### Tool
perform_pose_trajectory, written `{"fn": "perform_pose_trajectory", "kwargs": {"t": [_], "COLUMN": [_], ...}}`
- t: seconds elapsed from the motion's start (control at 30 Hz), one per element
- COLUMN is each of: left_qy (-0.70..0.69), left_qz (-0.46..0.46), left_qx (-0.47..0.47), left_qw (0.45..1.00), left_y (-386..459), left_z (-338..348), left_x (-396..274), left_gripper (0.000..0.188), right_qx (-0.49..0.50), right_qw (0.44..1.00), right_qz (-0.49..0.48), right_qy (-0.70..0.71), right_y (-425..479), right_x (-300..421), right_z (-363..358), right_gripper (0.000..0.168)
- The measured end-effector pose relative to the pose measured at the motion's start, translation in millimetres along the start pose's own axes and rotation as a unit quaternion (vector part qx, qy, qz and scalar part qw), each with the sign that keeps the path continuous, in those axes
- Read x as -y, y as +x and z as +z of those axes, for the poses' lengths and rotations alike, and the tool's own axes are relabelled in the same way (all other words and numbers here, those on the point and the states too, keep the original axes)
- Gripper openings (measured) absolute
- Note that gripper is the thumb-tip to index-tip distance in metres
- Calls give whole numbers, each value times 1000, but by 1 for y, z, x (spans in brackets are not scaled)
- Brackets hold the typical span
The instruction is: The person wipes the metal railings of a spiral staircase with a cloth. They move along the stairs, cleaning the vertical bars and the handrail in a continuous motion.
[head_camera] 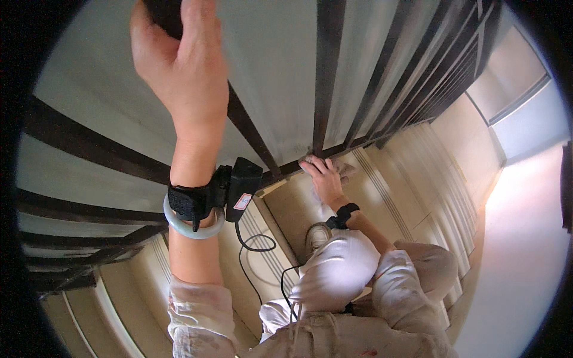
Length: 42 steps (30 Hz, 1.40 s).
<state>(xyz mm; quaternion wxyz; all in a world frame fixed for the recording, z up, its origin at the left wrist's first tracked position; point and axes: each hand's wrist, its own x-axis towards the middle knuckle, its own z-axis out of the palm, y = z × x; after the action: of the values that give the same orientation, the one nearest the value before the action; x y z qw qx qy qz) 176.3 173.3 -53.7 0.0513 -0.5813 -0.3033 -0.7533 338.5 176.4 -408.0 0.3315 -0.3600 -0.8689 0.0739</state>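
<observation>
My left hand (pixel 188 67) is raised at the top of the view, its fingers curled around a dark bar (pixel 166 15), probably the handrail, cut off by the picture's edge. Lower down, my right hand (pixel 326 179) presses a crumpled greyish cloth (pixel 347 170) against the dark bottom rail (pixel 293 169) of the stair railing. The cloth sits at the foot of a dark upright baluster (pixel 327 80). Part of it is hidden beneath my fingers. A pale bangle (pixel 194 230) and a strapped black device (pixel 244 188) are on my left wrist; a black band (pixel 345 215) circles the right.
Tiled stair steps (pixel 380 188) with grooved edges rise on the right, and lower steps (pixel 121 308) descend at left. A black cable (pixel 250 248) loops from the wrist device past my knee (pixel 335 264). A pale wall (pixel 515 232) stands at right.
</observation>
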Motion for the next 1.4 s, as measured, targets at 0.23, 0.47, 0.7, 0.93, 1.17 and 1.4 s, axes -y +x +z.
{"fn": "perform_pose_trajectory", "kwargs": {"t": [0.23, 0.47, 0.7, 0.93, 1.17, 1.4], "left_qy": [24, 42, 40, 65, 93, 114], "left_qz": [-4, 19, 11, 15, 15, 8], "left_qx": [-32, 26, 29, 38, 32, 9], "left_qw": [999, 999, 999, 997, 995, 993], "left_y": [-4, -2, 1, 0, -1, -5], "left_z": [4, -5, 5, -11, -10, -19], "left_x": [0, 4, 0, 4, -4, 3], "left_gripper": [15, 11, 10, 8, 13, 18], "right_qx": [13, -101, -340, -121, -259, -258], "right_qw": [970, 946, 659, 726, 820, 861], "right_qz": [8, 221, 458, 391, 378, 438], "right_qy": [243, 215, 490, 553, 343, -5], "right_y": [-1, -29, -54, -9, -31, -26], "right_x": [56, 0, -82, 40, -54, -107], "right_z": [9, 28, 66, 66, 99, 103], "right_gripper": [40, 26, 36, 37, 30, 34]}}
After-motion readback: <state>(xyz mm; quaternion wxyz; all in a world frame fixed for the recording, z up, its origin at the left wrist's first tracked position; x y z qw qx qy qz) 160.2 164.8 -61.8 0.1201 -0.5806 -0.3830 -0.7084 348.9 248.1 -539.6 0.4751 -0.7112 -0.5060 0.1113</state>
